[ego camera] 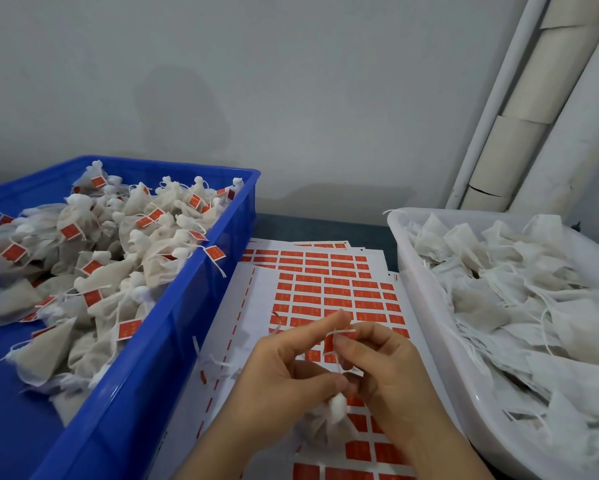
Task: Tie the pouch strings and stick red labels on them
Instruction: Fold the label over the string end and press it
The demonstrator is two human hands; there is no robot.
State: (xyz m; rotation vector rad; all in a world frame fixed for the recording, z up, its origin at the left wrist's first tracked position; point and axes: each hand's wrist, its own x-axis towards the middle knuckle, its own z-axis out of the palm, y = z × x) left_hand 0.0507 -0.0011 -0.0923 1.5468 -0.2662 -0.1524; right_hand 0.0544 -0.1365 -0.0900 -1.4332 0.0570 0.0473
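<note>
To your left sits a blue crate (152, 375), heaped with tied pouches (100, 258) that each carry a red label on the string. Just right of it, sheets of red labels (329, 285) lie overlapped on the dark table (308, 226), filling the space between the crate and the tub. Over the near part of those sheets your left hand (284, 372) is curled, forefinger raised, its thumb tip closed with the other fingers on the string (343, 331) just above the bunched neck of the pouch (322, 427), which hangs below both hands, above the sheets. Your right hand (384, 368), touching the left, pinches the upper end of that same string between thumb and forefinger, the loose end sticking out sideways. A bit of red shows beside those fingertips; you cannot tell whether it is a label in the pinch or part of the sheet behind. To your right stands a white tub (426, 317), full of untied pouches (519, 292) with loose strings and no labels. Behind it, pale pipes (519, 140) lean up along the wall.
</note>
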